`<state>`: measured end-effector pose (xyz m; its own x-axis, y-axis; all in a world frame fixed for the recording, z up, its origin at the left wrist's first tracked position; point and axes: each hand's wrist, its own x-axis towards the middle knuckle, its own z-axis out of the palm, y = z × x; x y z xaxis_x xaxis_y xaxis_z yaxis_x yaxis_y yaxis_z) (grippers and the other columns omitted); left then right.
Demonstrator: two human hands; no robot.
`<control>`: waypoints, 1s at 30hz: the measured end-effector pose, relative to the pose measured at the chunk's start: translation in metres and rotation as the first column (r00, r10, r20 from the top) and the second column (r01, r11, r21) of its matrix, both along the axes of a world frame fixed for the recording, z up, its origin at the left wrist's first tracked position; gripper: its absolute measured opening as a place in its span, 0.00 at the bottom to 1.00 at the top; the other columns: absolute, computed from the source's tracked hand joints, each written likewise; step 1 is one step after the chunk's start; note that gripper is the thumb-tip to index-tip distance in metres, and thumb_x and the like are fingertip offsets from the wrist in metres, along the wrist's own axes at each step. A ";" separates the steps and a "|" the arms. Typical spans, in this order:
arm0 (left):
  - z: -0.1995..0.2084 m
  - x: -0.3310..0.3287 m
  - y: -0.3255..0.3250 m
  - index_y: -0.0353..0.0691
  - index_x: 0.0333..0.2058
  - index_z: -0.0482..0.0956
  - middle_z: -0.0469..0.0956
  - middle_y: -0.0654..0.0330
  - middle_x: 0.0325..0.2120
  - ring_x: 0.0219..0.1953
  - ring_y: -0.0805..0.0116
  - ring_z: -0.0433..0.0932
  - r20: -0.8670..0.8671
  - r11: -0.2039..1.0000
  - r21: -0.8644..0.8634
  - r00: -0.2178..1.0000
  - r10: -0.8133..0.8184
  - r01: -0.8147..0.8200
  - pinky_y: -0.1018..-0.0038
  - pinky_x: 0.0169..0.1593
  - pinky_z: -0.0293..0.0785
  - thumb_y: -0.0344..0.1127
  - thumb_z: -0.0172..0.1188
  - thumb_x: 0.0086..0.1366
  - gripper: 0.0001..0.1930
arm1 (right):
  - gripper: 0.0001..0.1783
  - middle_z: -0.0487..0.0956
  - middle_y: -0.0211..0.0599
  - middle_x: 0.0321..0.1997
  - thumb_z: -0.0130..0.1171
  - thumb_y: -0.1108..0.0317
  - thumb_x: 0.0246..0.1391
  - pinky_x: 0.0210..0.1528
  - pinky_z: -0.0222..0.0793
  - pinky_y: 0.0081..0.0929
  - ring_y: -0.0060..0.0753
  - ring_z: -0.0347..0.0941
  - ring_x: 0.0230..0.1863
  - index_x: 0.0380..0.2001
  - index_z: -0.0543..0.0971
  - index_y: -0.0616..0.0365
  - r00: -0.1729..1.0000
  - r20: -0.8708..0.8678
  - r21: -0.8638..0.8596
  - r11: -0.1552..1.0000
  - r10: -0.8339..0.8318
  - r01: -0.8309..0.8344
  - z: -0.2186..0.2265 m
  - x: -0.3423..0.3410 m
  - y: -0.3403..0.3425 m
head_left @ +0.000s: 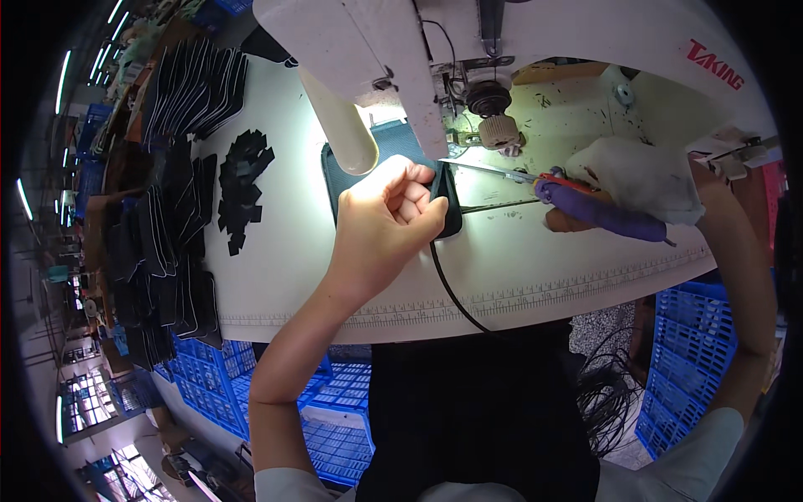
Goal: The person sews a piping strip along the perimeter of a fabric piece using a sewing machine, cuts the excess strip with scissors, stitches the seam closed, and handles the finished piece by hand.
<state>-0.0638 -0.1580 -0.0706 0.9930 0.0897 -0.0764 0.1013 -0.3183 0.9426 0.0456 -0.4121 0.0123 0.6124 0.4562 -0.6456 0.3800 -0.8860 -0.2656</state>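
My left hand (pixel 381 222) has its fingers curled, pinching the edge of a dark fabric piece (pixel 449 219) with black edging. That piece lies on the white sewing table (pixel 535 251) beneath the sewing machine (pixel 360 50). My right hand (pixel 640 180), in a white glove, is closed round scissors (pixel 602 213) with purple-wrapped handles and a bit of red. Their blades point left, the tips close to the fabric's edge by the machine's needle area, which is partly hidden. A black cord (pixel 447 289) runs from the fabric over the table's front edge.
Small black strips (pixel 242 188) lie in a heap on the table's left. Beyond them are stacks of black, light-edged pieces (pixel 196 88). Blue plastic crates (pixel 694 360) stand below on both sides. Loops of black cord (pixel 606 397) hang at the lower right. A printed ruler lines the front edge.
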 end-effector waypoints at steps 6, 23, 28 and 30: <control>-0.005 0.001 0.005 0.26 0.39 0.77 0.78 0.65 0.23 0.23 0.85 0.75 0.048 0.998 0.019 0.997 -0.066 0.065 0.84 0.30 0.73 0.26 0.65 0.61 0.11 | 0.34 0.68 0.30 0.13 0.56 0.39 0.64 0.22 0.59 0.33 0.26 0.65 0.16 0.15 0.71 0.55 0.966 0.179 0.197 0.955 0.186 -0.221 -0.027 0.022 -0.022; 0.014 -0.012 0.013 0.42 0.47 0.86 0.76 0.65 0.31 0.21 0.83 0.64 0.290 0.834 0.545 0.915 -0.280 0.082 0.80 0.23 0.60 0.25 0.65 0.60 0.16 | 0.21 0.80 0.37 0.21 0.58 0.51 0.65 0.30 0.71 0.29 0.28 0.78 0.24 0.26 0.80 0.58 0.985 -0.015 0.291 0.942 -0.170 0.167 -0.011 -0.039 -0.012; -0.002 -0.019 -0.002 0.45 0.48 0.85 0.82 0.59 0.45 0.38 0.65 0.85 0.307 0.697 0.716 0.875 -0.375 0.048 0.72 0.38 0.83 0.30 0.69 0.58 0.18 | 0.24 0.82 0.40 0.23 0.54 0.49 0.67 0.32 0.73 0.31 0.33 0.81 0.25 0.28 0.84 0.57 0.995 0.015 0.191 0.977 -0.097 0.092 -0.016 -0.041 -0.002; -0.008 -0.019 -0.001 0.44 0.48 0.85 0.82 0.57 0.48 0.43 0.63 0.86 0.360 0.685 0.729 0.849 -0.387 0.003 0.71 0.41 0.84 0.30 0.69 0.58 0.17 | 0.24 0.82 0.40 0.23 0.53 0.49 0.67 0.33 0.74 0.32 0.35 0.81 0.26 0.29 0.85 0.57 0.991 -0.024 0.212 0.968 -0.130 0.132 -0.018 -0.041 -0.001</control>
